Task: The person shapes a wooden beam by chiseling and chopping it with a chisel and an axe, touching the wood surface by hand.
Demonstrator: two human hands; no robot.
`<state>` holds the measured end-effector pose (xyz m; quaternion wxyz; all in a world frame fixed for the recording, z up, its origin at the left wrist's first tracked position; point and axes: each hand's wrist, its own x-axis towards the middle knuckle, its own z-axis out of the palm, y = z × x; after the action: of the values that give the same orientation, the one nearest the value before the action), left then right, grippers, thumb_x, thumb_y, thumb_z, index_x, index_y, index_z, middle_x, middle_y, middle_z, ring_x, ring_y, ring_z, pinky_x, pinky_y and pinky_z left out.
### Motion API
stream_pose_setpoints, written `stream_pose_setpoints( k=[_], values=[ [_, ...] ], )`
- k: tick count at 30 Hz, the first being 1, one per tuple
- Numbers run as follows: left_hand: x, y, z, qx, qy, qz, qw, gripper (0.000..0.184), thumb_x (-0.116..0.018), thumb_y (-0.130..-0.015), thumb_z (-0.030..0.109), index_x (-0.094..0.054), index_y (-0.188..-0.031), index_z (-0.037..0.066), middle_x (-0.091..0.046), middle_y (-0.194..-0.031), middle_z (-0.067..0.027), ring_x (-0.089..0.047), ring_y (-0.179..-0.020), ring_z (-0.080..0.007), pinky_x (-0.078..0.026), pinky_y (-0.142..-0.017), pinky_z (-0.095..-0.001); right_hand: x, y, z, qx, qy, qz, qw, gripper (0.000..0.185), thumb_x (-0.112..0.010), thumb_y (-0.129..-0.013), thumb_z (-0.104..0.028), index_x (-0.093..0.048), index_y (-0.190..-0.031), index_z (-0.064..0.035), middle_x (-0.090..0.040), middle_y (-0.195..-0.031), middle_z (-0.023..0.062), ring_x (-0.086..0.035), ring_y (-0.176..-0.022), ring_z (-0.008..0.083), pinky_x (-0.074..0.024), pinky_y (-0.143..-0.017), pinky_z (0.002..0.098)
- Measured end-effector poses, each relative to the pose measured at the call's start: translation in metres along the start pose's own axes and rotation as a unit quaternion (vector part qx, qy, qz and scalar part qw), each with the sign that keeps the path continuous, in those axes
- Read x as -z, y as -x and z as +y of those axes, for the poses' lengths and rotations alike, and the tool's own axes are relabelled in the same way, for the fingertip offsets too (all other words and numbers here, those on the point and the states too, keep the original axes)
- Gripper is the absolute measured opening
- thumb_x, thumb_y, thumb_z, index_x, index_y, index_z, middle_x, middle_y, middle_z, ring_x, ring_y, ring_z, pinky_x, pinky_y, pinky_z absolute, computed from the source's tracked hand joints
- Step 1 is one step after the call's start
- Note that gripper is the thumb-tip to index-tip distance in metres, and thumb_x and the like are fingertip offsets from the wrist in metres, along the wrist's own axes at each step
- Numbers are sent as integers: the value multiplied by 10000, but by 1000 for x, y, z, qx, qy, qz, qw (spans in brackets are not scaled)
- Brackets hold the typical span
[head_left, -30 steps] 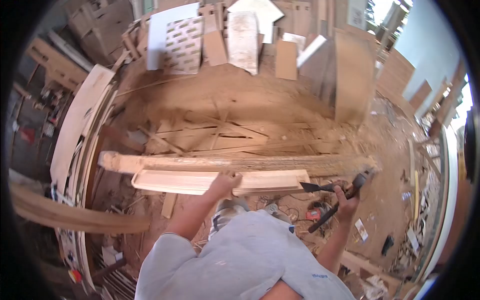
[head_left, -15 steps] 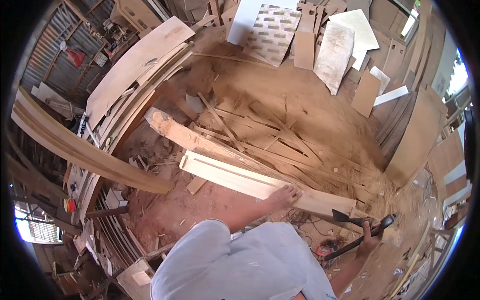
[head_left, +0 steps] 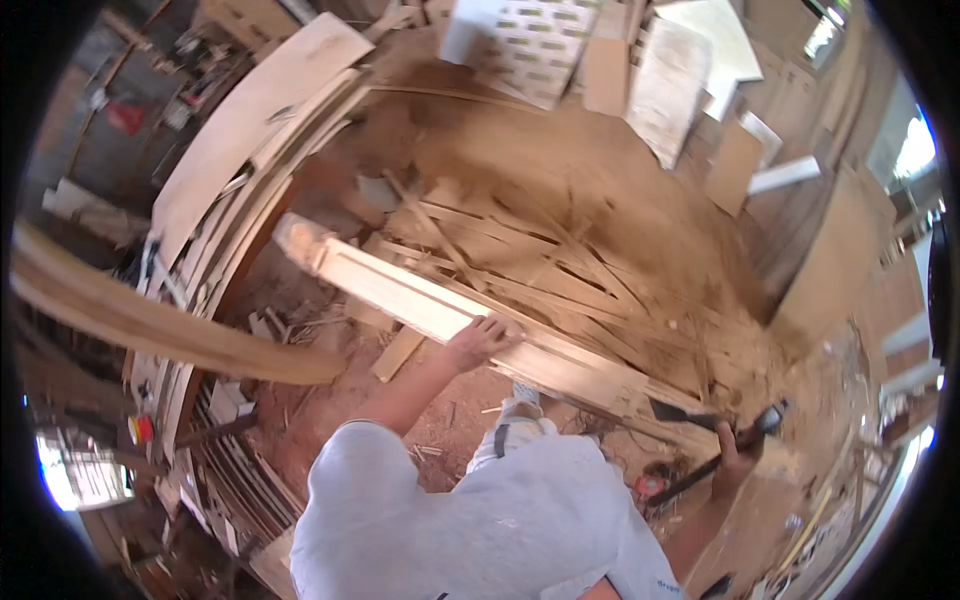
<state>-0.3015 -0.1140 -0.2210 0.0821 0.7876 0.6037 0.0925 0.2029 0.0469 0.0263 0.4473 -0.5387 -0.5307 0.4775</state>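
Note:
A pale wooden board with a groove along its face rests along a rough wooden beam in front of me. My left hand lies over the board near its middle, fingers bent across its upper edge and gripping it. At the right, my right hand is closed around an adze, close to its head. The dark blade points left toward the board's right end, and the handle slants down to the left. The fingers of the right hand are partly hidden by the tool.
Loose wooden strips lie in sawdust behind the beam. Stacked planks stand at the left, beside a curved timber. Sheets and offcuts lean at the back. A short wood block lies on the floor, and a red item sits near the adze handle.
The board has slid left and up along the beam, carried by my left hand. My right hand with the adze has shifted slightly left. The whole view has also moved a little.

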Motion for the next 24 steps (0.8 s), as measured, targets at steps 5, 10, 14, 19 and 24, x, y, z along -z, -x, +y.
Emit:
stream_pose_setpoints(
  k=[5, 10, 14, 19, 24],
  values=[
    [47, -47, 50, 60, 106, -83, 989, 1044, -904, -704, 330, -400, -1603, 158, -552, -1401, -160, -510, -1318, -390, -406, -1154, -535, -19, -8, -17, -3, 24, -10, 1000, 318, -813, -846, 73, -630, -1087, -23, -733, -1093, 89, -694, -1068, 173, -551, -930, 323],
    [17, -112, 152, -3, 89, 6, 996, 1184, -968, -608, 441, -401, -1570, 48, -530, -1457, -167, -473, -1372, -405, -352, -1202, -532, -13, -19, 0, 19, 5, -47, 999, 322, -820, -870, 24, -528, -975, -62, -731, -1072, 132, -706, -1052, 222, -552, -941, 361],
    [5, -149, 175, -5, 140, -87, 986, 1079, -951, -653, 421, -438, -1519, 34, -473, -1539, -200, -423, -1458, -386, -271, -1265, -557, -3, -25, -11, -16, 9, -79, 997, 323, -810, -881, 11, -512, -982, -66, -725, -1078, 141, -706, -1050, 219, -555, -931, 366],
    [-10, -143, 194, 41, 159, -116, 980, 1019, -939, -681, 410, -456, -1491, 23, -470, -1550, -217, -385, -1513, -368, -211, -1305, -535, 24, -50, 3, -26, -27, -175, 984, 315, -806, -884, 2, -516, -993, -55, -725, -1085, 146, -704, -1047, 213, -560, -919, 364],
    [96, -195, 292, 104, 395, 50, 912, 991, -907, -791, 360, -396, -1592, 78, -524, -1509, -213, -471, -1455, -339, -377, -1228, -482, 29, -76, -1, -8, 45, -285, 957, 321, -844, -873, -73, -595, -1068, -12, -736, -1055, 97, -685, -953, 155, -560, -863, 314]
  ],
)
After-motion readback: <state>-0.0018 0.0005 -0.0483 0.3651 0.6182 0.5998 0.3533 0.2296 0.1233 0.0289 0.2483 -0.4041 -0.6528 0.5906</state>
